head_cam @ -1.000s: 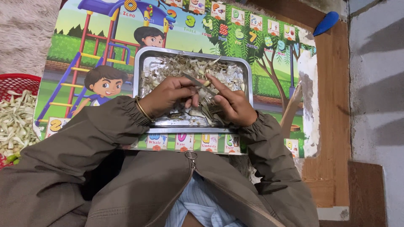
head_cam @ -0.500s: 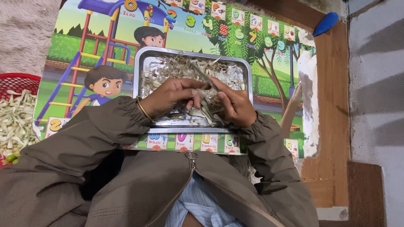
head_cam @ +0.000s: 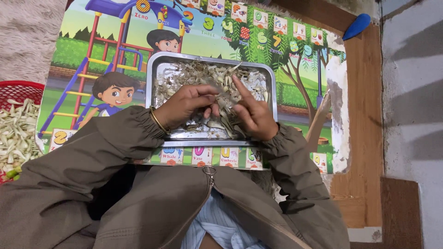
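Head view: both hands working over tray [head_cam: 152,78], tray sitting on picture mat [head_cam: 83,55]. Left hand [head_cam: 184,105] curling above tray's near half, fingers [head_cam: 210,94] pinching thin pale strip [head_cam: 221,92] from dried pile [head_cam: 207,74]. Right hand [head_cam: 254,115] meeting it, thumb and lower fingers gripping same strip, forefinger pointing up-tray. Judging: pulling slowly, keeping pinch close to split, letting scraps drop inside tray. Red basket [head_cam: 16,90] with pale pods lying well left of tray. Blue tool [head_cam: 356,26] resting far right of tray.
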